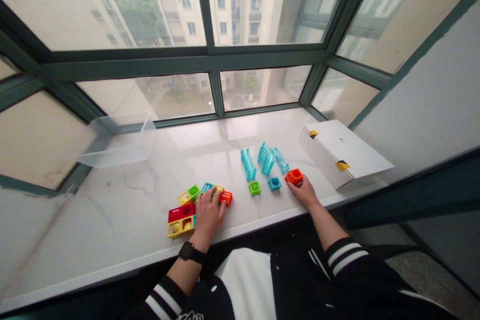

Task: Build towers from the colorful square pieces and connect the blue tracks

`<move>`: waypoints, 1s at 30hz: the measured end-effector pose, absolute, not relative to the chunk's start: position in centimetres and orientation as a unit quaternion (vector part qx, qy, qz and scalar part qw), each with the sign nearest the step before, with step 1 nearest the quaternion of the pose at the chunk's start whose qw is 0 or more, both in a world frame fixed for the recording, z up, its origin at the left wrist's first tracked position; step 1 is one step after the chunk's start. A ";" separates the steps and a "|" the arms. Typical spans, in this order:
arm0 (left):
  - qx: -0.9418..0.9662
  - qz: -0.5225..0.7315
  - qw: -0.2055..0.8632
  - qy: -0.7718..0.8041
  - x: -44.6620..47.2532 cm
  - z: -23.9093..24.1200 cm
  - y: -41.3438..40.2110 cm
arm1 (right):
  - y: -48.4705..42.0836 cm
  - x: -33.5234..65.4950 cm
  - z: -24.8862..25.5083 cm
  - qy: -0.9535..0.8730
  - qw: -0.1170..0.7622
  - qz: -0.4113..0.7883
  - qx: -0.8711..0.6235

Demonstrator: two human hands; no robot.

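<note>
My right hand (303, 193) grips a red-orange toy block (293, 176) with a round opening, at the right of a row of parts on the sill. Left of it sit a blue block (274, 183) and a green block (254, 188). Behind these lie translucent turquoise track pieces: a straight one (248, 163), a curved one (266, 158) and a smaller one (281, 160). My left hand (210, 212) rests with fingers apart over a cluster of blocks, near an orange-red block (226, 198). Red blocks (181, 212) and yellow blocks (180, 227) show beside it; the palm hides others.
A clear plastic bin (123, 157) stands at the left on the white marble sill (127, 220). At the right is a white box (347, 152) with yellow-and-black tabs. Green-framed windows (187, 66) close off the back. The sill's front edge runs close to my body.
</note>
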State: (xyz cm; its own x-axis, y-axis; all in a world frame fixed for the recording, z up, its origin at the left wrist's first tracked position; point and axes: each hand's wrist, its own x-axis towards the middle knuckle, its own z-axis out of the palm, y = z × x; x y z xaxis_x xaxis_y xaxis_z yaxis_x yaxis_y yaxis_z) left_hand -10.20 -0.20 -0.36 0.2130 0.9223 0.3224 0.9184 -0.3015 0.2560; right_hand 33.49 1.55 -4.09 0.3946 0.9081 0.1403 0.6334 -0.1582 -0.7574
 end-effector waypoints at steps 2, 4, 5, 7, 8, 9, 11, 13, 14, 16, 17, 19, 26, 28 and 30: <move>0.779 0.213 0.008 0.590 -10.2 -0.4 -0.2 | 1.5 33.5 -4.2 -0.519 0.391 0.177 -0.739; 0.778 0.215 0.009 0.590 -10.2 -0.4 -0.2 | 1.6 33.5 -4.3 -0.518 0.394 0.180 -0.737; 0.778 0.215 0.009 0.590 -10.2 -0.4 -0.2 | 1.6 33.5 -4.5 -0.518 0.395 0.183 -0.737; 0.777 0.213 0.009 0.592 -10.1 -0.4 -0.2 | 1.7 33.6 -4.7 -0.517 0.396 0.185 -0.736; 0.777 0.212 0.010 0.593 -10.1 -0.3 -0.2 | 1.7 33.6 -4.8 -0.517 0.397 0.184 -0.736; 0.776 0.211 0.011 0.594 -10.1 -0.3 -0.3 | 1.8 33.6 -4.9 -0.516 0.399 0.184 -0.735; 0.776 0.209 0.013 0.595 -10.1 -0.3 -0.3 | 1.8 33.7 -5.1 -0.514 0.401 0.185 -0.736; 0.777 0.208 0.011 0.594 -10.1 -0.2 -0.3 | 1.8 33.7 -5.3 -0.512 0.399 0.188 -0.738; 0.778 0.206 0.009 0.593 -10.1 -0.2 -0.3 | 1.8 33.7 -5.4 -0.511 0.398 0.188 -0.738; 0.779 0.205 0.004 0.593 -10.1 -0.1 -0.3 | 1.8 33.6 -5.5 -0.511 0.398 0.185 -0.739; 0.779 0.205 0.003 0.593 -10.0 -0.1 -0.3 | 1.8 33.6 -5.5 -0.510 0.400 0.183 -0.739; 0.778 0.206 0.002 0.593 -10.0 0.0 -0.3 | 1.8 33.5 -5.6 -0.507 0.401 0.179 -0.742; 0.776 0.207 0.006 0.595 -10.1 -0.1 -0.3 | 1.7 33.4 -5.6 -0.494 0.409 0.189 -0.744; 0.777 0.208 0.006 0.595 -10.1 -0.1 -0.3 | 1.6 33.4 -5.6 -0.493 0.409 0.189 -0.744; 0.777 0.209 0.006 0.593 -10.1 -0.1 -0.3 | 1.6 33.4 -5.6 -0.491 0.409 0.188 -0.746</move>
